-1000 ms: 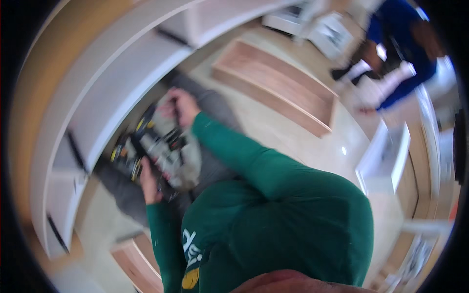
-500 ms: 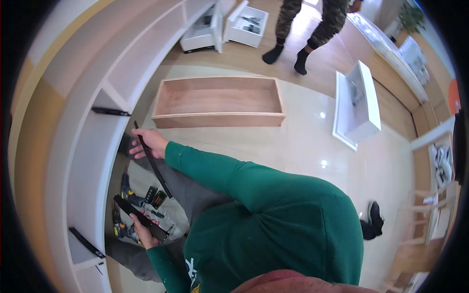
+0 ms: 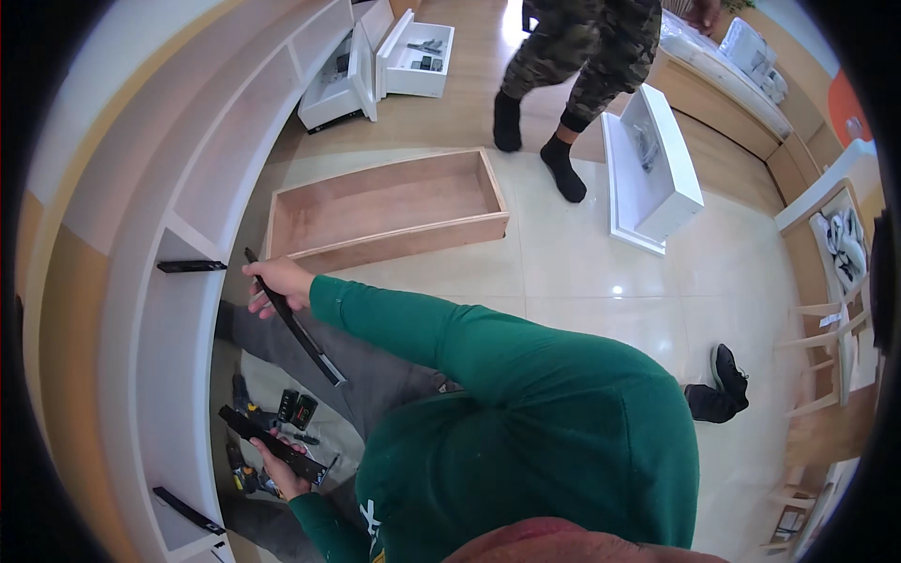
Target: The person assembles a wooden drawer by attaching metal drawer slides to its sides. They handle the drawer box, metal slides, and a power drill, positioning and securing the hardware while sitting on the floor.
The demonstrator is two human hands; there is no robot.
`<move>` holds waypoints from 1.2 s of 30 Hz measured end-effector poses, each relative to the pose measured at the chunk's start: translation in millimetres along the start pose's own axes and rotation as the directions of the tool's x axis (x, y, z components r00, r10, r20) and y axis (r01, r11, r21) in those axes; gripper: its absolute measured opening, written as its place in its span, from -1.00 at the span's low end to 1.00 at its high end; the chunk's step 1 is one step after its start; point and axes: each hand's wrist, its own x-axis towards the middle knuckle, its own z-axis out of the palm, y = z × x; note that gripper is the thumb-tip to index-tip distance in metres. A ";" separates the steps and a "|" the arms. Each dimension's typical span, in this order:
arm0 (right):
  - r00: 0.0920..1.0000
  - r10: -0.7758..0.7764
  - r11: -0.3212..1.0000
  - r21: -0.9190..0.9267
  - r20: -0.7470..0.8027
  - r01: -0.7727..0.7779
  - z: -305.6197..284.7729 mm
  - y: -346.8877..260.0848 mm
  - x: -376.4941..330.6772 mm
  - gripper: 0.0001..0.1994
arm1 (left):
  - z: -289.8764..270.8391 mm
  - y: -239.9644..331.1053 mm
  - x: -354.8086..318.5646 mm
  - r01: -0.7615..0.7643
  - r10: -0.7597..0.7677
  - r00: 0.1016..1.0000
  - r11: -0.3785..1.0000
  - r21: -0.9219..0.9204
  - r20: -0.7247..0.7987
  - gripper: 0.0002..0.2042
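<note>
My right hand (image 3: 282, 280) grips a slim black drawer-slide rail (image 3: 302, 336) near its upper end. The rail slants down across my grey trouser leg, its lower end shiny. Closer to the cabinet's lower part, my left hand (image 3: 282, 466) is wrapped round a wider black drawer slide (image 3: 246, 427), held apart from the rail. Inside the white cabinet (image 3: 174, 375) are an upper black slide (image 3: 192, 266) and a lower black slide (image 3: 188, 509). Beneath my hands lie a yellow-and-black power drill (image 3: 246, 477) and black battery packs (image 3: 296, 407).
An unpainted wooden drawer box (image 3: 375, 246) rests on the tiles beyond my right hand. White drawers (image 3: 419, 83) holding small parts stand at the back; another white drawer (image 3: 678, 202) lies to the right. A person in camouflage trousers (image 3: 591, 56) stands nearby. Black footwear (image 3: 727, 377) is at right.
The view has shifted, so the wooden box and cabinet appear moved and turned. The person in camouflage trousers has stepped closer. Both hands keep their hold on the slide parts.
</note>
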 end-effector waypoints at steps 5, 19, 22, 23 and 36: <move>0.991 0.115 0.993 -0.011 0.070 -0.114 6.0 8.3 -2.9 -0.59 | -3.1 4.3 -10.0 0.002 0.006 0.990 0.998 0.055 -0.141 -0.35; 0.588 0.179 0.909 0.097 0.789 -0.406 -4.2 16.6 50.7 -0.26 | 14.2 6.8 -52.0 -0.146 0.145 0.989 0.985 -0.089 -0.018 -0.28; 0.431 0.165 0.825 0.116 0.887 -0.554 15.5 28.8 47.6 -0.24 | 19.6 8.2 -57.3 -0.139 0.140 0.990 0.982 -0.130 0.000 -0.21; 0.416 0.176 0.824 0.098 0.892 -0.558 24.7 34.3 46.7 -0.24 | 18.3 9.3 -58.9 -0.143 0.145 0.989 0.977 -0.156 0.003 -0.21; 0.441 0.332 0.793 0.006 0.834 -0.609 75.1 127.9 51.7 -0.27 | -29.9 0.9 -76.2 -0.309 0.276 0.933 0.943 -0.122 -0.230 -0.07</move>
